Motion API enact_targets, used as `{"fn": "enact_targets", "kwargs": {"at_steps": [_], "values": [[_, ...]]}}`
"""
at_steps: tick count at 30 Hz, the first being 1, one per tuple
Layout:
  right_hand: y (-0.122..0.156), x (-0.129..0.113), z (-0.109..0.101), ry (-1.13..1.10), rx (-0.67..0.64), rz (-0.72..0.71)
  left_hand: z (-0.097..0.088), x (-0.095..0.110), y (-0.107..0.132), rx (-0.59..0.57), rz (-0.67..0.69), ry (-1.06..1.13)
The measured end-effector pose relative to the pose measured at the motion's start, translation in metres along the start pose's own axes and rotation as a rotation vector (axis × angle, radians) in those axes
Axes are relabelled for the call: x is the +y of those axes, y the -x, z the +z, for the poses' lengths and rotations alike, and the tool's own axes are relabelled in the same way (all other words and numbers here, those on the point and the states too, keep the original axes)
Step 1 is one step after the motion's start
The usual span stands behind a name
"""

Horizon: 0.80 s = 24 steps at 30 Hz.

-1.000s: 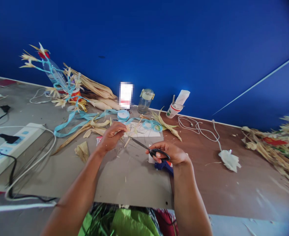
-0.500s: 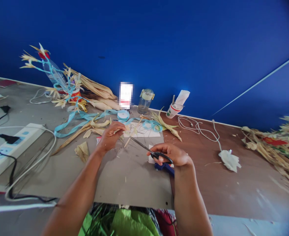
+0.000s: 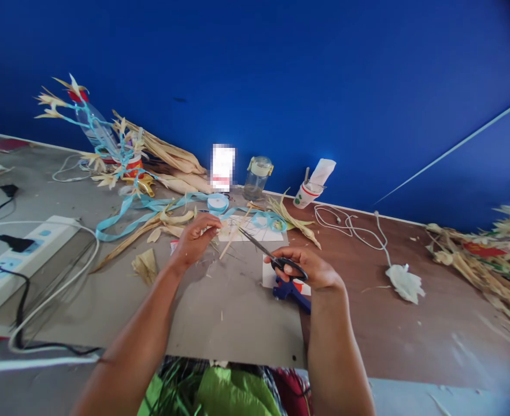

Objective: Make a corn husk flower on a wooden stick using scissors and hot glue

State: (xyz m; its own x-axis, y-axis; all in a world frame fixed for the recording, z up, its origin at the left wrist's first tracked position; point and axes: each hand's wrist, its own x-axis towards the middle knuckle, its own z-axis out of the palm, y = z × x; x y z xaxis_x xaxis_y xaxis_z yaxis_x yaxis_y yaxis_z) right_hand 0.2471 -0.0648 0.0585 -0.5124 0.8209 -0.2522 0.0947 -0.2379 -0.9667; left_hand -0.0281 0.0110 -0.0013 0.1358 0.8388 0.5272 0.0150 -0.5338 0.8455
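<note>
My right hand (image 3: 307, 268) is closed through the black handles of a pair of scissors (image 3: 267, 251), whose blades point up and left toward my other hand. My left hand (image 3: 196, 237) pinches a small pale piece of dried husk at its fingertips, too small to make out clearly. Both hands hover over a grey mat (image 3: 220, 306). A thin wooden stick (image 3: 231, 242) lies between them, next to a sheet of paper (image 3: 255, 229) with drawn lines.
A blue glue gun (image 3: 293, 290) lies just under my right hand. Light blue ribbon (image 3: 151, 207), a ribbon roll (image 3: 217, 202) and dried husks are spread at the back. A power strip (image 3: 21, 257) with cables sits left; a jar (image 3: 257, 177), cup (image 3: 306, 193) and white cable (image 3: 350, 225) stand right.
My right hand has shifted slightly right and away with the scissors, and the blades have swung up off the left hand's piece. The left hand has stayed nearly still.
</note>
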Motion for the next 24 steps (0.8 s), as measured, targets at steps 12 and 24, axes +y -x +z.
{"fn": "enact_targets", "kwargs": {"at_steps": [12, 24], "values": [[0.001, -0.001, 0.003, 0.001, -0.006, 0.011, 0.0, 0.002, 0.004, -0.165, -0.188, -0.077], [-0.002, 0.001, 0.007, -0.082, -0.023, -0.014, -0.001, -0.009, 0.005, -0.088, -0.305, 0.189]]}}
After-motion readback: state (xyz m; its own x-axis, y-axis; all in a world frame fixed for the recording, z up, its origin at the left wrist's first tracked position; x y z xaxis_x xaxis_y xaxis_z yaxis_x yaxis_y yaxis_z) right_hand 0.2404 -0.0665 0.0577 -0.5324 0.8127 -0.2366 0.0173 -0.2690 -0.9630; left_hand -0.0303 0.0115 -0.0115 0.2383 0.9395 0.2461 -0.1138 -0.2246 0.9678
